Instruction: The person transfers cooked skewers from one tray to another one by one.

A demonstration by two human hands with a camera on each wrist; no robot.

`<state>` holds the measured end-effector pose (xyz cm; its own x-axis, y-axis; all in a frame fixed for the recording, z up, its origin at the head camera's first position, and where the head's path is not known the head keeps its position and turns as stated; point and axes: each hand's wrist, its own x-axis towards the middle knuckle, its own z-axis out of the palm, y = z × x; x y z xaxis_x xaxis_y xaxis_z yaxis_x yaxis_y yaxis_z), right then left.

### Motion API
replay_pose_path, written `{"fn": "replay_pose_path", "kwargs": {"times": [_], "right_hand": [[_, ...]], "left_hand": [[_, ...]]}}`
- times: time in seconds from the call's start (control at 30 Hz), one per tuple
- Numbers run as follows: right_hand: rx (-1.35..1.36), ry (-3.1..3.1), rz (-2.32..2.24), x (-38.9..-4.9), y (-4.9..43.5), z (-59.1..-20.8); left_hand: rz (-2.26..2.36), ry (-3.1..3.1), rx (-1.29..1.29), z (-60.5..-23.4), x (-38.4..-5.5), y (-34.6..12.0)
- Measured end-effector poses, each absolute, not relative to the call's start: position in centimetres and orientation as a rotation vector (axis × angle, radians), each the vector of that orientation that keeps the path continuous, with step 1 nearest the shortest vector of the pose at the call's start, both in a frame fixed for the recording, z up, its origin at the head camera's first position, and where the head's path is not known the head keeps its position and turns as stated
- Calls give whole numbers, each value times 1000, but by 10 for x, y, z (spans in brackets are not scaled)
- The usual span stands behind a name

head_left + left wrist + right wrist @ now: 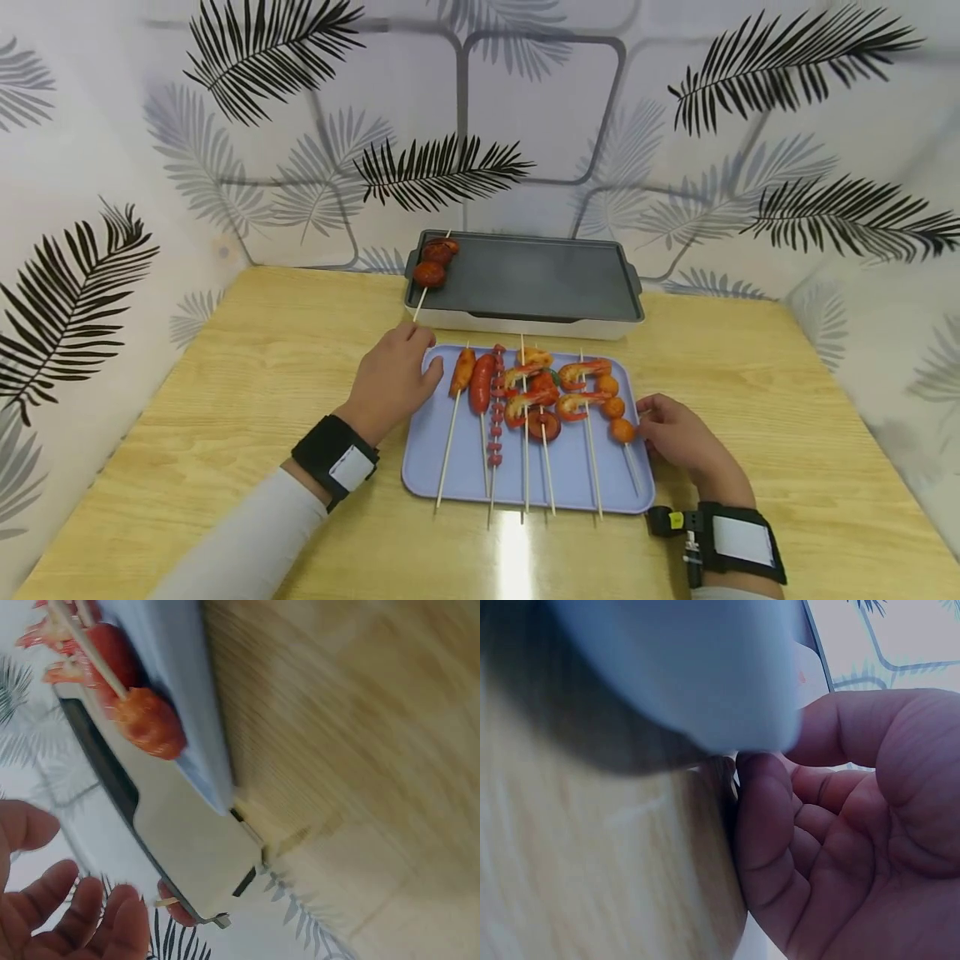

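On the left end of the grey griddle (532, 275) lies a skewer with two browned round pieces (430, 275); its bare stick sticks out over the front edge. My left hand (397, 375) is just below that stick, by the tray's upper left corner. In the left wrist view its fingers (82, 915) are loosely bent and apart, holding nothing. My right hand (682, 437) pinches the right rim of the lilac tray (427, 467) between thumb and fingers. On the tray lie several skewers, among them a red sausage (482, 383), prawns (525, 408) and orange balls (622, 430).
The griddle stands at the back of the wooden table (285, 333), close to the patterned backdrop (525, 108). Directly in front of it is the tray. Several skewer sticks point toward me and overhang the tray's near edge. Bands with devices circle both wrists.
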<state>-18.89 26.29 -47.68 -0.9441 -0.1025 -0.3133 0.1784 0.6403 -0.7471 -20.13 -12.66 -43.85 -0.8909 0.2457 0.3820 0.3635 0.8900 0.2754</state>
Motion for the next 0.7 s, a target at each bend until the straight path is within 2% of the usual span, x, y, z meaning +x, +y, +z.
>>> {"fn": "replay_pose_path", "kwargs": {"times": [0.5,0.7], "right_hand": [[69,2535,-1241,-186,261,-482],[63,2551,-1236,-187,263,-479]], "left_hand": [[-163,-2717,-590,-439,-232,-145],[-151,-2668,-567,-431,-247,-144]]}}
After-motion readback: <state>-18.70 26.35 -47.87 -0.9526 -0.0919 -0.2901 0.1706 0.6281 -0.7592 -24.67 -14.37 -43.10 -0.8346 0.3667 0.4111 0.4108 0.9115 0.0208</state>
